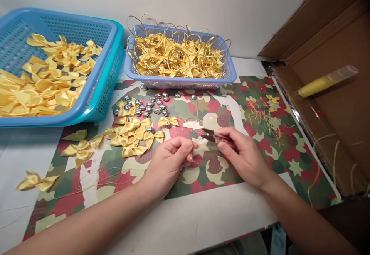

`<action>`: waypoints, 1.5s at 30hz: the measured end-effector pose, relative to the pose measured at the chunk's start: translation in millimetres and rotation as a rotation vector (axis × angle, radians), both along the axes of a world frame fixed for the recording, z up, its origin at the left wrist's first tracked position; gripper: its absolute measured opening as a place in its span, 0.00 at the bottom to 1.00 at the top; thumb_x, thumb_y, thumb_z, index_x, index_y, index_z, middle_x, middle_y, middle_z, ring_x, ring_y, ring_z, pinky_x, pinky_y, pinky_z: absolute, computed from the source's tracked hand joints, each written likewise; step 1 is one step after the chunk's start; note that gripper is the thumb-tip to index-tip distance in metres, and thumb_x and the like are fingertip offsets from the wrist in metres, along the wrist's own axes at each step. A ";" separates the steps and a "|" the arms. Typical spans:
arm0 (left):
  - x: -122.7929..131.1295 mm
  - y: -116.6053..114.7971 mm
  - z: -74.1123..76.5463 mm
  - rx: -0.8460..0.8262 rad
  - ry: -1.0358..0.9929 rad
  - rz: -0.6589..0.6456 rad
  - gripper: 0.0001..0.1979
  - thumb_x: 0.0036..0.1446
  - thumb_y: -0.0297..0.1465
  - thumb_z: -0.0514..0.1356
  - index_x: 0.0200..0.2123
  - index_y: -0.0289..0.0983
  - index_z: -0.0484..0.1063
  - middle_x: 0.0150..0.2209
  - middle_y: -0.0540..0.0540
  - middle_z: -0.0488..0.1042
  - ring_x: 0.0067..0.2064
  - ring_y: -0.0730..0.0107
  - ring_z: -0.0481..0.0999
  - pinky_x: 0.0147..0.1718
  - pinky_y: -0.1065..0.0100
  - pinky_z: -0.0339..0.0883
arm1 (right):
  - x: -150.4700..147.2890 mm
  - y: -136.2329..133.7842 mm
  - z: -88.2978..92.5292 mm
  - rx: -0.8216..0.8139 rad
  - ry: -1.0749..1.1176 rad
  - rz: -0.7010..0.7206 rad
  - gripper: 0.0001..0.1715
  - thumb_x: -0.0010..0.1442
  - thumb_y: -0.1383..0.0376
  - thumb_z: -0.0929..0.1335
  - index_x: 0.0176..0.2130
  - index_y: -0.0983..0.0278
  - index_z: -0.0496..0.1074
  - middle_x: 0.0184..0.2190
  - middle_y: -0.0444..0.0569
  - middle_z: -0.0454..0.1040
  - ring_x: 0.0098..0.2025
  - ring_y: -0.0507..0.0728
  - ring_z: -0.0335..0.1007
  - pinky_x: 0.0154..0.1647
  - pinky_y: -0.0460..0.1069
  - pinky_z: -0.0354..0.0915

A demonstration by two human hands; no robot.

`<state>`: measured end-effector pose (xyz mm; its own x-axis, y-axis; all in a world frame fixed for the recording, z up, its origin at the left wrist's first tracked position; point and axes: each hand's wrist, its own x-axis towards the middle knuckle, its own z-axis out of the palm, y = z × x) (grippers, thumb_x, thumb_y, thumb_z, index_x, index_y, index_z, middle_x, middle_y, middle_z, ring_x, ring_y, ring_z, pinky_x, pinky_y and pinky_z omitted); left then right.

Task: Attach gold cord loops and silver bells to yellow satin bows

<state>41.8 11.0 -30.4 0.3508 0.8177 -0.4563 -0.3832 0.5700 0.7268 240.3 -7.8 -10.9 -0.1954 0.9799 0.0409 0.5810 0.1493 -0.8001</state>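
Observation:
My left hand [176, 156] is closed in a pinch over the middle of the table, with a thin yellow thread [115, 176] running to it from the left. My right hand [244, 156] grips a pair of small thread snips [215, 136], whose dark blades stand apart and point left. A thin thread loop [194, 124] lies just beyond the blade tips. Left of it, a yellow satin bow [168, 122] has a silver bell-like bead [168, 125] at its middle. More loose bows [133, 131] lie left of my left hand, below a group of shiny silver beads [153, 104].
A blue basket [111, 50] of bows, nested in a teal one [115, 70], stands at left. Behind, a lilac-blue basket [185, 81] holds bows with gold loops. Thread scraps [264, 116] lie at right, beside a cardboard box [326, 46] with a clear tube [328, 81].

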 end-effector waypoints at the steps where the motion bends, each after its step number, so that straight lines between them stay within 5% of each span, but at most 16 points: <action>1: -0.1 0.1 -0.2 -0.003 0.004 -0.001 0.23 0.43 0.46 0.73 0.18 0.35 0.70 0.20 0.55 0.65 0.22 0.80 0.58 0.23 0.78 0.57 | 2.2 2.2 -2.5 0.049 -0.045 -0.048 0.07 0.69 0.63 0.63 0.45 0.61 0.68 0.33 0.45 0.73 0.33 0.53 0.69 0.32 0.47 0.64; 9: -1.8 0.9 1.1 -0.043 0.015 -0.019 0.22 0.42 0.48 0.73 0.22 0.35 0.72 0.19 0.56 0.63 0.22 0.81 0.58 0.22 0.79 0.56 | 7.0 16.8 -20.3 0.400 -0.497 -0.205 0.12 0.62 0.66 0.70 0.46 0.65 0.76 0.48 0.58 0.74 0.50 0.69 0.65 0.51 0.66 0.63; 12: -2.9 0.2 -0.2 -0.015 -0.017 -0.050 0.22 0.43 0.47 0.73 0.21 0.35 0.71 0.19 0.56 0.63 0.22 0.81 0.59 0.23 0.79 0.57 | -8.2 9.8 -13.2 0.445 -0.237 -0.110 0.14 0.60 0.68 0.70 0.47 0.66 0.76 0.49 0.59 0.74 0.52 0.66 0.67 0.53 0.63 0.66; 15: -4.1 -2.5 -2.4 0.037 -0.061 -0.104 0.21 0.47 0.46 0.71 0.22 0.35 0.72 0.20 0.56 0.64 0.24 0.81 0.62 0.26 0.79 0.59 | -26.3 0.4 -8.5 0.215 0.128 0.051 0.14 0.58 0.68 0.72 0.46 0.62 0.76 0.43 0.52 0.77 0.48 0.59 0.73 0.49 0.55 0.71; 19: -4.9 -5.0 -3.0 0.078 -0.057 -0.168 0.20 0.51 0.46 0.69 0.23 0.35 0.73 0.20 0.55 0.64 0.25 0.80 0.62 0.26 0.78 0.57 | -36.8 -4.1 -13.9 -0.015 0.377 -0.020 0.09 0.56 0.70 0.74 0.40 0.61 0.79 0.34 0.47 0.80 0.36 0.54 0.76 0.35 0.49 0.73; 26: -9.0 -2.2 -2.8 0.104 -0.026 -0.194 0.19 0.52 0.45 0.69 0.24 0.35 0.74 0.21 0.54 0.66 0.24 0.80 0.61 0.24 0.77 0.54 | -26.2 0.2 -11.0 0.110 0.378 0.002 0.06 0.56 0.72 0.73 0.30 0.62 0.80 0.25 0.46 0.78 0.29 0.54 0.73 0.29 0.49 0.68; 40: -9.8 0.2 13.9 0.273 0.208 -0.169 0.15 0.53 0.44 0.68 0.25 0.39 0.78 0.24 0.51 0.77 0.29 0.74 0.75 0.30 0.76 0.68 | -17.9 -5.4 -0.5 0.054 0.474 -0.028 0.07 0.55 0.73 0.71 0.28 0.62 0.72 0.34 0.48 0.80 0.38 0.56 0.77 0.38 0.52 0.72; 45: -11.4 0.7 17.5 0.329 0.284 -0.124 0.13 0.57 0.42 0.66 0.27 0.41 0.79 0.44 0.49 0.81 0.43 0.70 0.78 0.41 0.73 0.70 | -16.7 -5.7 0.0 0.028 0.500 -0.054 0.08 0.55 0.73 0.70 0.27 0.62 0.71 0.34 0.48 0.79 0.38 0.56 0.76 0.38 0.51 0.72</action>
<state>30.4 11.6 -12.8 0.3541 0.8950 -0.2715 -0.0856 0.3201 0.9435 223.7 -13.6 -10.8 -0.0939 0.9852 0.1432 0.1353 0.1552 -0.9786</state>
